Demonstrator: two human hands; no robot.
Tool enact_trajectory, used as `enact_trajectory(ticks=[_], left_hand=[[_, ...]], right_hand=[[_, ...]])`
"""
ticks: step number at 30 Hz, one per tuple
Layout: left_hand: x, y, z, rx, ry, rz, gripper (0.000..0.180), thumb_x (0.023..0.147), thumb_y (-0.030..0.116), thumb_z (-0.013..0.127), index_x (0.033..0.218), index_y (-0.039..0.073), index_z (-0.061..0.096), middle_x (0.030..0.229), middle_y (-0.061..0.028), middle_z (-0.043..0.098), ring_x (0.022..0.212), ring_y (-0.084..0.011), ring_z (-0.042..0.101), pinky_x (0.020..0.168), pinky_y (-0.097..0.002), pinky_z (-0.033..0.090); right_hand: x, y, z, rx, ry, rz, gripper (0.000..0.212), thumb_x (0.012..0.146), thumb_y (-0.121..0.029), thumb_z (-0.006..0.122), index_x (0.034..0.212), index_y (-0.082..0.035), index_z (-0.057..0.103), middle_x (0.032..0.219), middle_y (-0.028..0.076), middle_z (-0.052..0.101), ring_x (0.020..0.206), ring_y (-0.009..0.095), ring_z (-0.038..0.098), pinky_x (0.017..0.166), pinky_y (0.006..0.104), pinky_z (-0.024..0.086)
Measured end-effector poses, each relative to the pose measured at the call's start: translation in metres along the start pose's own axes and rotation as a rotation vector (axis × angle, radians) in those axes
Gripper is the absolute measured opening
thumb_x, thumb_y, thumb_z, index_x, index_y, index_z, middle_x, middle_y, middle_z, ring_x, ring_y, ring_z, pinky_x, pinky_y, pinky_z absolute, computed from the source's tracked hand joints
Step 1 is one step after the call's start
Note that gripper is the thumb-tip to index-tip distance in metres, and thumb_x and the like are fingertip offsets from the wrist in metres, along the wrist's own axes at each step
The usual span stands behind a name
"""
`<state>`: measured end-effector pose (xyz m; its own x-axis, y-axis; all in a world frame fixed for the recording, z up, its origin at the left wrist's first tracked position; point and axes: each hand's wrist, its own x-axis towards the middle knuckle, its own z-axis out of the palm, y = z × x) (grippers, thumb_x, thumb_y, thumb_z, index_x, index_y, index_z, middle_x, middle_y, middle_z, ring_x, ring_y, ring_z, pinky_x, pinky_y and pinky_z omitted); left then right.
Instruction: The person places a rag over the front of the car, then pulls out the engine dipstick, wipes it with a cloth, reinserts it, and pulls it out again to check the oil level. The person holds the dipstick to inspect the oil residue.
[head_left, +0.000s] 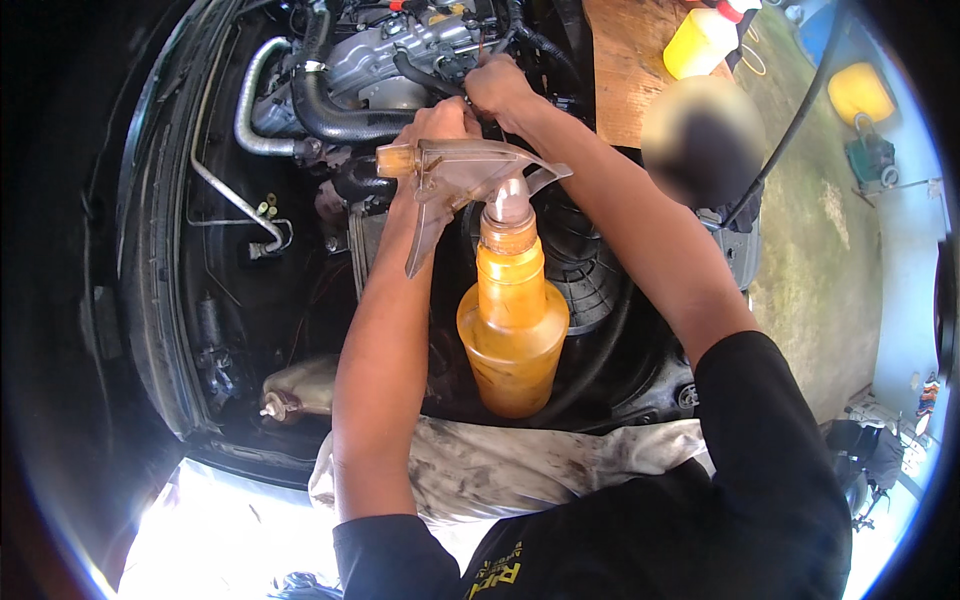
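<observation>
Both my arms reach forward into the engine bay of a car. At the engine (360, 55), my right hand (497, 88) is closed with its fingers curled down among the hoses; what they grip is hidden. Just beside it, my left hand (440, 120) is also bent closed next to a thick black hose (345, 118), and its fingertips are out of sight. Between my forearms stands a spray bottle (513, 345) of orange-yellow plastic. Its clear trigger head (460, 170) covers part of my left wrist.
A stained whitish cloth (540, 465) drapes over the car's near edge. Silver pipes (245, 105) run at the left, near a tan reservoir (300, 390). On a brown board (625, 75) at the far right is a yellow bottle (700, 45). Another person's blurred head (703, 140) appears beside the car.
</observation>
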<state>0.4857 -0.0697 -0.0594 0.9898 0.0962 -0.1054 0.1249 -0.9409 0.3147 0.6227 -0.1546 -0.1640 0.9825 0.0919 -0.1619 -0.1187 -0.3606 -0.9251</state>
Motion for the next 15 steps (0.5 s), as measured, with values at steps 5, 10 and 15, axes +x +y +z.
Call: enact_trajectory(ticks=[5, 10, 15], left_hand=[[-0.001, -0.005, 0.005, -0.053, 0.037, 0.003, 0.030, 0.092, 0.027, 0.060, 0.116, 0.016, 0.077, 0.113, -0.0199, 0.075, 0.108, -0.0436, 0.070, 0.093, -0.0516, 0.056], [0.000, -0.001, 0.003, -0.037, 0.054, 0.009, 0.029, 0.090, 0.027, 0.063, 0.112, 0.013, 0.076, 0.108, -0.0205, 0.075, 0.105, -0.0429, 0.071, 0.090, -0.0503, 0.056], [-0.001, -0.005, 0.005, -0.097, 0.082, 0.021, 0.032, 0.082, 0.029, 0.072, 0.103, 0.006, 0.076, 0.101, -0.0204, 0.077, 0.098, -0.0408, 0.074, 0.086, -0.0475, 0.057]], right_hand=[[-0.009, -0.011, -0.013, 0.294, -0.125, 0.206, 0.046, 0.088, -0.009, 0.057, 0.131, 0.009, 0.060, 0.108, 0.025, 0.074, 0.092, 0.031, 0.074, 0.071, 0.0428, 0.058], [-0.018, -0.018, -0.009, 0.357, -0.059, 0.098, 0.045, 0.090, -0.005, 0.054, 0.133, 0.006, 0.060, 0.099, 0.023, 0.072, 0.077, 0.029, 0.071, 0.061, 0.0418, 0.055], [-0.017, -0.022, -0.012, 0.432, -0.047, 0.180, 0.055, 0.091, -0.006, 0.053, 0.145, -0.006, 0.057, 0.116, 0.022, 0.070, 0.089, 0.030, 0.072, 0.069, 0.0417, 0.057]])
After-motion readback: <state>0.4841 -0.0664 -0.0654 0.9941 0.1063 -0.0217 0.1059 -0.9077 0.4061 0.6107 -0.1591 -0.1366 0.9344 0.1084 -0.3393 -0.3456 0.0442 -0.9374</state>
